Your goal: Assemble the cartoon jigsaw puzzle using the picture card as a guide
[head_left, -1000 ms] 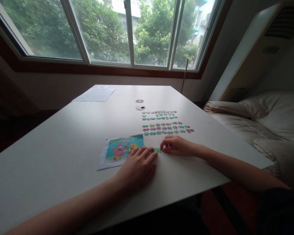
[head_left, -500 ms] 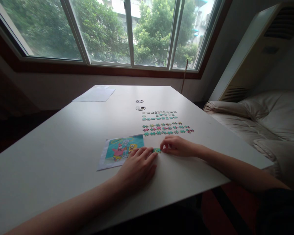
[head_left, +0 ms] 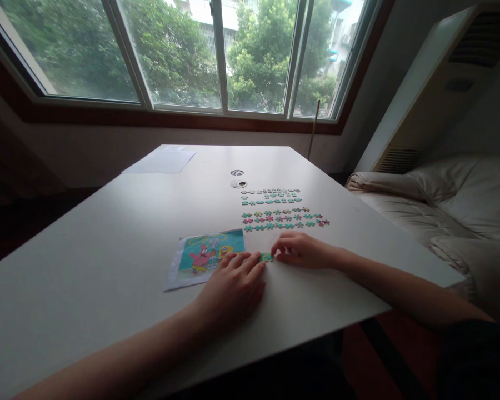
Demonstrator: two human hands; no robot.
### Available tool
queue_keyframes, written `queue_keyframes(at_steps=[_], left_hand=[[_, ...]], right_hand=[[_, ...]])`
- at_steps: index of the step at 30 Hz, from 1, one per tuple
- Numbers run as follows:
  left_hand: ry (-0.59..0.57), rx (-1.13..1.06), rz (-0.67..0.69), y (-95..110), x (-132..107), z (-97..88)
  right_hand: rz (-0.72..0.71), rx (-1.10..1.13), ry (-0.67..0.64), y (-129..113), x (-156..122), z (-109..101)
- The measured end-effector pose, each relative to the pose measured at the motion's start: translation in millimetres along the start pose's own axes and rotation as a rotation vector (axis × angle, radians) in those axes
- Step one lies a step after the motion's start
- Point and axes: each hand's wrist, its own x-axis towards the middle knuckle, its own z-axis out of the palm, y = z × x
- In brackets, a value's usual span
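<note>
My left hand [head_left: 236,280] lies flat with its fingers spread, over the lower right corner of a printed cartoon picture [head_left: 198,253]. Its fingertips rest at the left end of a short green strip of joined puzzle pieces [head_left: 267,257] on the table. At the strip's right end, my right hand [head_left: 299,249] has its thumb and fingers curled together in a pinch on a puzzle piece, which the fingers mostly hide. Beyond both hands, loose jigsaw pieces [head_left: 270,226] lie in several rows, turquoise with some pink and yellow.
The white table [head_left: 108,250] carries a sheet of paper [head_left: 160,161] at its far left. Two round cable-hole fittings [head_left: 238,184] sit behind the puzzle rows. A cream sofa [head_left: 404,189] stands at the right, and a window [head_left: 183,55] is behind the table.
My right hand has shifted very slightly at the end of the strip, its fingers a little more raised. My left hand has barely moved; the puzzle rows are the same.
</note>
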Motion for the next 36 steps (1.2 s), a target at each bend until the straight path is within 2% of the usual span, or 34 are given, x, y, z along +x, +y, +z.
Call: queue_keyframes(at_steps=[10, 17, 36], left_hand=[[-0.066, 0.096, -0.048, 7.4, -3.4, -4.0], [-0.076, 0.131, -0.111, 9.1, -7.4, 0.2], [-0.07, 0.191, -0.146, 8.7, -8.5, -1.5]], right_hand=[[-0.022, 0.003, 0.009, 0.0, 0.1, -0.6], [-0.012, 0.007, 0.002, -1.0, 0.5, -0.8], [-0.016, -0.002, -0.005, -1.8, 1.0, -3.2]])
